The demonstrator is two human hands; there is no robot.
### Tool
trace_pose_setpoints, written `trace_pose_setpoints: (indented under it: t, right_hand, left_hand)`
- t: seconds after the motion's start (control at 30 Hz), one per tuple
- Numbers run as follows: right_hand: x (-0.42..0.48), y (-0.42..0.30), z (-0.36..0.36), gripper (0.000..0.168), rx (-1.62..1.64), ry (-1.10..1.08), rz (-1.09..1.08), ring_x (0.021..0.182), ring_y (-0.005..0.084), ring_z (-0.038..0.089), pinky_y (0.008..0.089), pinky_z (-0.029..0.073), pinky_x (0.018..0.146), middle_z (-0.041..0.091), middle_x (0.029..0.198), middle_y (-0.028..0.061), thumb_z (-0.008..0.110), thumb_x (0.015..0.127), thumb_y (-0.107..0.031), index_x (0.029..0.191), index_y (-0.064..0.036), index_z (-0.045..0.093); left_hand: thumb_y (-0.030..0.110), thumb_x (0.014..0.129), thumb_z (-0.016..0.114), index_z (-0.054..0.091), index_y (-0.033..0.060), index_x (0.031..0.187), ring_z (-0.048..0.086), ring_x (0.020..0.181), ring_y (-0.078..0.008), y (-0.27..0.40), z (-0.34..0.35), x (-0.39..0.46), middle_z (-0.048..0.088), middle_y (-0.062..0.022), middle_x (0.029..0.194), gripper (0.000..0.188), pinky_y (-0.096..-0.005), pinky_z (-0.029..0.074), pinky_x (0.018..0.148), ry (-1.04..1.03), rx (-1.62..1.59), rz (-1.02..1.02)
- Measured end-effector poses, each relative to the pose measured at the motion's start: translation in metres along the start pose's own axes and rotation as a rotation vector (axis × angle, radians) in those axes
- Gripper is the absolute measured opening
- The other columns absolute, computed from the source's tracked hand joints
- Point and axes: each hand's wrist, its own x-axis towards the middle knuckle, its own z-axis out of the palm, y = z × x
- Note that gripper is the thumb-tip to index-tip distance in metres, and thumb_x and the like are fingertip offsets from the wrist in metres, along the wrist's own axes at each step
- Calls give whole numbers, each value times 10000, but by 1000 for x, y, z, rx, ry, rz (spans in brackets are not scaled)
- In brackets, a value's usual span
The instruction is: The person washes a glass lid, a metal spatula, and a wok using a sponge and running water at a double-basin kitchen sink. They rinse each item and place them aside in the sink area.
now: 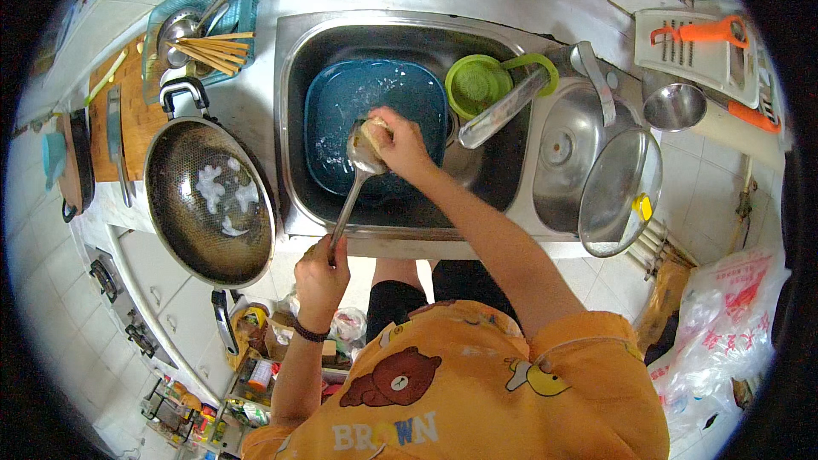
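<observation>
My left hand (323, 275) grips the handle of a metal ladle (348, 207) near the sink's front edge. Its bowl is over a blue plastic basin (409, 92) that sits in the left part of a steel sink (495, 176). With my right hand (399, 144) I hold a pale sponge or cloth (376, 131) against the ladle's bowl. Water with some foam shows in the basin. My right fingers partly hide the sponge.
A wok (211, 204) with foam patches stands left of the sink. Right of the basin are a green strainer (479, 83) and the faucet (505, 112). A glass lid (620, 191) leans by the small sink bowl (562, 185). Behind the wok lies a cutting board (137, 134) with a knife (115, 128).
</observation>
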Motion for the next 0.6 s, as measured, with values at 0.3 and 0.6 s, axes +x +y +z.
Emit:
trace_pose_setpoints:
  t: [0.3,0.6]
  right_hand:
    - [0,-8,-2,234,-16,126,-154,1069,353,571,396,445,903,591,1153,185,529,892,-77,1120,-29,555]
    - [-5,-1,-10,224,-139,-9,-309,1113,350,547,420,398,961,585,1172,192,524,892,-90,1091,-1,573]
  left_hand:
    - [140,878,602,589,9,820,594,518,-331,-8,-8,6,582,-157,603,145,-402,463,451,20,63,100]
    - [136,884,604,604,-6,801,587,515,-331,-13,-9,0,581,-163,598,165,-387,447,453,-17,-12,28]
